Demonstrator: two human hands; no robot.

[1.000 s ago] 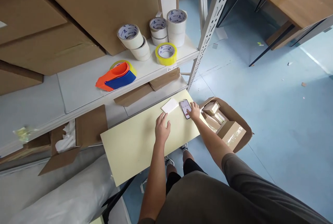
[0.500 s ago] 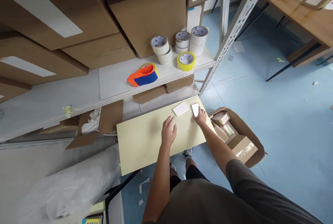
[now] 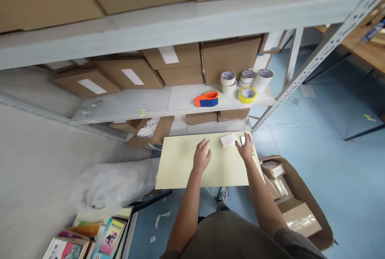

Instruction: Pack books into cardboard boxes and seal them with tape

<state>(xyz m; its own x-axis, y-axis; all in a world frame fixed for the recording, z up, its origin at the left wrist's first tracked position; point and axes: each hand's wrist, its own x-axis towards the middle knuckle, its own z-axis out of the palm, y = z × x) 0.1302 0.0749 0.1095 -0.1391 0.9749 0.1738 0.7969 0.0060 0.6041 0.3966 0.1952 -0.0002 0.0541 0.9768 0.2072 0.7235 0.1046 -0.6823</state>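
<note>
On the table, a phone is lying right of a packet; behind, a tape dispenser is sitting on a shelf.

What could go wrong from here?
The phone, partly hidden by the right hand, lies near the right end of the table; a careless sweep might send it off toward the carton alongside. The flat white item beside that hand's thumb could get nudged too.

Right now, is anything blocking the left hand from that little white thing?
Nothing I can see: only pale tabletop shows between the left hand and the white packet. The phone lies beyond the packet, partly hidden by the right hand.
</note>
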